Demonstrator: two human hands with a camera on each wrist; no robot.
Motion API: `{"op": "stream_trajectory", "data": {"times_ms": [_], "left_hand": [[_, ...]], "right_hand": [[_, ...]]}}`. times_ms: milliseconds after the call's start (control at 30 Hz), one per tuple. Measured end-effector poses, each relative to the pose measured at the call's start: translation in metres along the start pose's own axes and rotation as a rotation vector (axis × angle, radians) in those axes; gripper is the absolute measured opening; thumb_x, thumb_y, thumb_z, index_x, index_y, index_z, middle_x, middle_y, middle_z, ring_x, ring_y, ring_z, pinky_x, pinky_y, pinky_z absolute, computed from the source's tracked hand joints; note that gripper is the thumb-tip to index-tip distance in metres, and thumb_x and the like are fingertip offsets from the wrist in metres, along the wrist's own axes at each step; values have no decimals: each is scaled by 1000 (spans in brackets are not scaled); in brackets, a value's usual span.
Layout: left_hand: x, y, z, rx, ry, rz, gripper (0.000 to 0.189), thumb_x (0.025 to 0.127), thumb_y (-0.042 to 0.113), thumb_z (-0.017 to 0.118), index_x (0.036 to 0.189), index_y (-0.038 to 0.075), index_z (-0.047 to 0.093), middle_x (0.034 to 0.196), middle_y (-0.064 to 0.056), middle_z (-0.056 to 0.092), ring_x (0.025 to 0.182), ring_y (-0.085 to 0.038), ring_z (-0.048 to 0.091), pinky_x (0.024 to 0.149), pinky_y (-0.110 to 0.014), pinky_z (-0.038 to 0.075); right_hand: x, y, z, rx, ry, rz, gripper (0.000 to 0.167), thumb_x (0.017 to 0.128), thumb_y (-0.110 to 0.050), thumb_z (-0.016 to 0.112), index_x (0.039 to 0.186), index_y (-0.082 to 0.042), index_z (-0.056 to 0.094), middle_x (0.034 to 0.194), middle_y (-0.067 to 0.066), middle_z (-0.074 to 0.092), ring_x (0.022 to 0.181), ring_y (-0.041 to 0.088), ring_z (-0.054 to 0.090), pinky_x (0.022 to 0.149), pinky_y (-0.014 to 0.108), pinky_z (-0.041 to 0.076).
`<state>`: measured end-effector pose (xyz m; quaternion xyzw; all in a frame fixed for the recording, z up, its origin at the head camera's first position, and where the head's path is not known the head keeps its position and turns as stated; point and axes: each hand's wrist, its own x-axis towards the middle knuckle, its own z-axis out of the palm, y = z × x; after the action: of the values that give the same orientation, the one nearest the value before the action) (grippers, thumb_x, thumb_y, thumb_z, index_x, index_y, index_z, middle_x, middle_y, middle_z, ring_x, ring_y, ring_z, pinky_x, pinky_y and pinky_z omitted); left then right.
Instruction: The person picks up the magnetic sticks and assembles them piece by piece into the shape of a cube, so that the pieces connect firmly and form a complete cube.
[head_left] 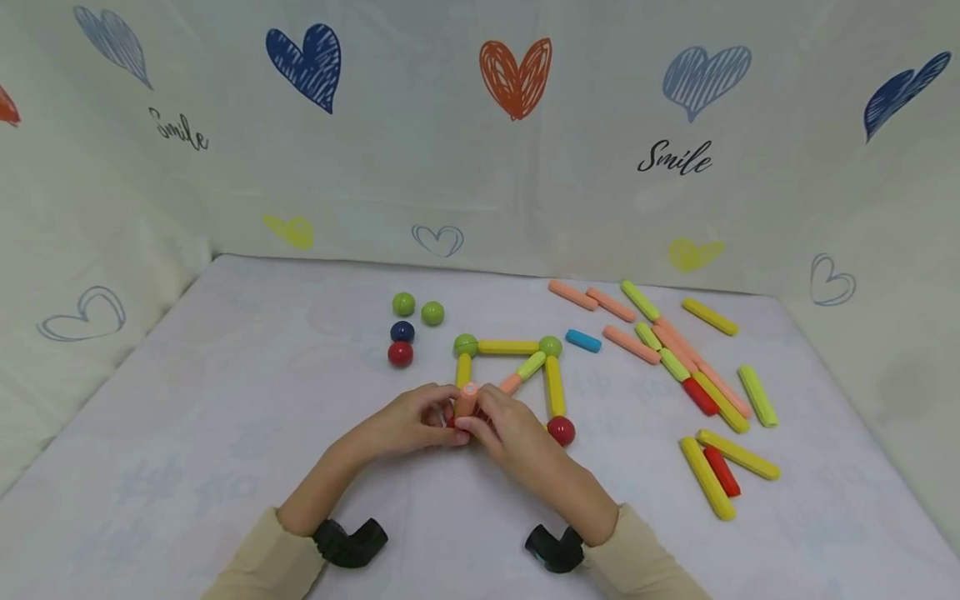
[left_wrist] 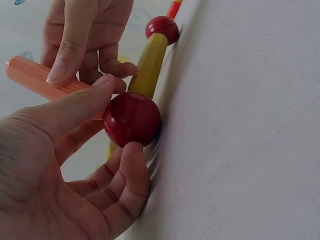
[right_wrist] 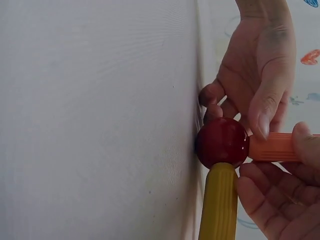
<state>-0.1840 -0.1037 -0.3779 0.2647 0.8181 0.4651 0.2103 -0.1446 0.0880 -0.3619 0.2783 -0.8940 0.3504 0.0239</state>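
A frame of yellow rods [head_left: 508, 347] lies on the table, with green balls [head_left: 551, 347] at its far corners and a red ball [head_left: 561, 430] at its near right corner. At the near left corner my left hand [head_left: 408, 423] holds another red ball [left_wrist: 132, 120], fingers curled around it and thumb by the joint. From the top of that ball an orange rod [head_left: 467, 403] stands upright, pinched by my right hand [head_left: 519, 433] between thumb and fingers. In the right wrist view the rod's end meets the ball. A light-green rod [head_left: 532, 365] and a salmon piece run diagonally inside the frame.
Loose green, navy [head_left: 402, 332] and red balls [head_left: 401, 354] sit left of the frame's far side. Many yellow, orange, light-green and red rods [head_left: 701, 396] are scattered at the right, with a short blue rod [head_left: 583, 341] nearer. Behind the table hangs a heart-printed cloth [head_left: 450, 158].
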Motion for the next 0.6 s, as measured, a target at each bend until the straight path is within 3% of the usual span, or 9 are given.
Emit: {"op": "stream_trajectory", "data": {"times_ms": [267, 400, 467, 600], "left_hand": [[-5, 0, -9, -20, -11, -5, 35, 85, 19, 68, 116, 8, 57, 93, -7, 54, 69, -13, 55, 60, -25, 50], [-6, 3, -15, -9, 6, -33, 31, 86, 19, 67, 115, 11, 59, 90, -6, 55, 72, -16, 55, 62, -28, 51], [-6, 4, -20, 3, 72, -54, 31, 86, 20, 66, 115, 11, 60, 87, -6, 55, 71, -17, 54, 61, -28, 49], [-5, 5, -28, 49, 311, -105, 28, 87, 21, 65, 114, 12, 61, 81, -5, 52, 69, -18, 50, 57, -23, 42]], "right_hand": [[1, -3, 3, -39, -27, 80, 16, 91, -25, 57, 97, -10, 56, 82, -4, 49, 73, 8, 48, 64, 16, 44], [1, -4, 2, -37, -40, 100, 18, 91, -26, 57, 100, -10, 56, 83, -4, 50, 74, 8, 49, 66, 17, 45], [2, -5, 2, -37, -48, 113, 19, 91, -25, 57, 101, -10, 56, 83, -4, 51, 75, 9, 50, 67, 17, 46], [3, -7, 3, -50, -59, 120, 20, 91, -24, 58, 102, -8, 55, 83, -2, 51, 75, 10, 50, 69, 19, 48]]}}
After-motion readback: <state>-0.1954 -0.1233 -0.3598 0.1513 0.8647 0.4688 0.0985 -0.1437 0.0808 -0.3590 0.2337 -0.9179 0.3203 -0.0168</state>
